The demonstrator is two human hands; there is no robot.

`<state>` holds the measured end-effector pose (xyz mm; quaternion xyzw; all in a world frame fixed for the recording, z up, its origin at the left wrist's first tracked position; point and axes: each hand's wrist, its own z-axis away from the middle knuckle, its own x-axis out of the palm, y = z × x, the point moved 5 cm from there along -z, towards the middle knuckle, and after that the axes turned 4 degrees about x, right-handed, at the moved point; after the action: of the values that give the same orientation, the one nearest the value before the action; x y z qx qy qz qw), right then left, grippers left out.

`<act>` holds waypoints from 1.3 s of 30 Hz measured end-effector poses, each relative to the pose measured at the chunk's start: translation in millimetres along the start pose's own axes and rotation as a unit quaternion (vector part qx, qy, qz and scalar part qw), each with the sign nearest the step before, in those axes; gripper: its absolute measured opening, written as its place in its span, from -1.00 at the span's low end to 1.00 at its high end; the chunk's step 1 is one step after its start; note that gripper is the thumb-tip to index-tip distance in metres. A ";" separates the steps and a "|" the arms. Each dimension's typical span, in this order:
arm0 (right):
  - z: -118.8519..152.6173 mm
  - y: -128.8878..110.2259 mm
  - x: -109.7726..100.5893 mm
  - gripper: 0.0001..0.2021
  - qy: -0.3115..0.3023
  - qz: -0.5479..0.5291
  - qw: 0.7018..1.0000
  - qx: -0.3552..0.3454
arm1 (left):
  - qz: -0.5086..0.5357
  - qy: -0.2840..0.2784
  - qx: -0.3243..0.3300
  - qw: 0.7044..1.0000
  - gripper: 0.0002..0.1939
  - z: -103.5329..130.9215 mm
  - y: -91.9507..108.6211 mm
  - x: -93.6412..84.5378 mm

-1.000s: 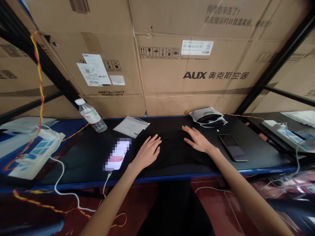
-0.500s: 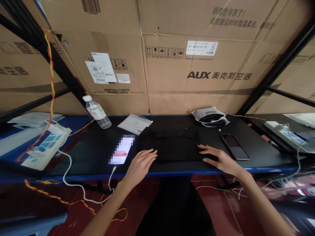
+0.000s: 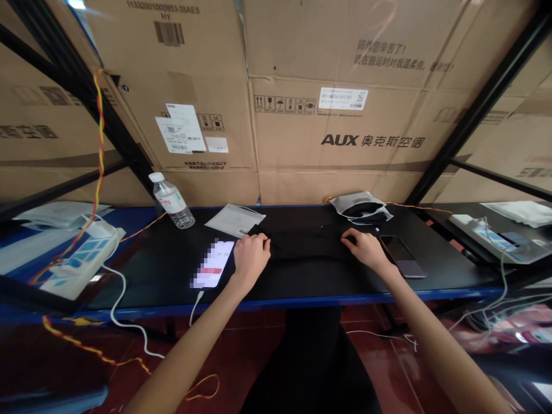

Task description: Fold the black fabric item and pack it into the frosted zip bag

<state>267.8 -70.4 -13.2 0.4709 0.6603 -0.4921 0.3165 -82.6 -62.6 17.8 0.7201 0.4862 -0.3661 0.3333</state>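
Observation:
A black cloth [image 3: 306, 244] lies almost flat on the black tabletop [image 3: 293, 284], its outline hard to make out against the dark surface. My left hand [image 3: 252, 256] is closed at the cloth's left end, thumb and fingers pinched together. At the right end, my right hand [image 3: 363, 248] pinches the cloth between thumb and fingertips. To the left of my left hand lies a lit phone [image 3: 218, 261] with a white cable plugged in. A second, dark-screened phone [image 3: 404, 257] rests right of my right hand.
Behind the cloth are a white pouch [image 3: 235, 219] and an open pouch [image 3: 362, 207] with black stuff inside. A water bottle [image 3: 173, 202] stands back left. Power strips [image 3: 81, 259] sit at both sides, with loose cables. Large cartons [image 3: 284, 184] wall off the back.
Both hands have moved away from me, towards the back of the table. Their fingers, spread flat before, are now pinched at the cloth's ends. The cloth looks narrower from front to back.

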 end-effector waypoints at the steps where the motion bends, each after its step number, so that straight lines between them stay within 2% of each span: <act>1: -0.2 -5.0 2.1 -0.86 0.019 0.034 0.999 -0.004 | -0.007 0.019 0.010 1.000 -0.81 0.2 8.0 -0.9; 4: 3.8 -24.5 7.9 -0.84 0.092 0.101 0.990 -0.047 | 0.013 0.058 0.095 0.994 -0.66 8.9 40.0 3.2; 7: 7.9 -38.6 18.0 -0.72 0.105 0.107 0.983 -0.106 | 0.060 0.020 0.207 0.976 -0.61 20.5 68.9 20.8; 9: 8.5 -39.5 25.7 -0.66 0.083 0.090 0.985 -0.124 | 0.075 -0.014 0.231 0.970 -0.62 21.9 75.2 33.2; 12: 7.1 -29.3 31.2 -0.71 0.079 0.047 0.991 -0.100 | 0.086 -0.055 0.204 0.974 -0.70 12.1 68.1 43.8; 16: 3.6 -13.1 30.5 -0.75 0.098 -0.013 0.994 -0.050 | 0.098 -0.086 0.171 0.977 -0.83 -4.2 54.6 40.7; 20: -3.7 -7.9 28.4 -0.77 0.059 -0.062 0.995 -0.056 | 0.096 -0.122 0.203 0.967 -0.83 -15.1 50.9 38.6; 24: -10.1 -6.7 28.1 -0.82 0.044 -0.068 0.993 -0.083 | 0.057 -0.084 0.240 0.965 -0.85 -29.5 47.8 41.6; 26: -12.0 -3.7 30.8 -0.83 0.045 -0.074 0.994 -0.066 | 0.056 -0.091 0.239 0.965 -0.86 -33.7 46.7 46.5; 30: -15.8 2.3 36.2 -0.85 0.048 -0.103 0.993 -0.022 | 0.050 -0.084 0.229 0.968 -0.81 -28.0 47.8 50.2; 35: -23.1 5.2 35.3 -0.89 0.059 -0.166 0.984 -0.015 | 0.071 -0.049 0.203 0.975 -0.78 -15.7 44.7 51.5; 39: -25.2 6.5 36.7 -0.81 0.065 -0.184 0.981 0.009 | 0.089 -0.075 0.196 0.974 -0.80 -22.4 40.4 58.6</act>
<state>261.9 -34.7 -39.9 0.3751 0.7503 -0.5160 0.1734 -24.7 -29.5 -15.6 0.7820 0.3126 -0.4764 0.2526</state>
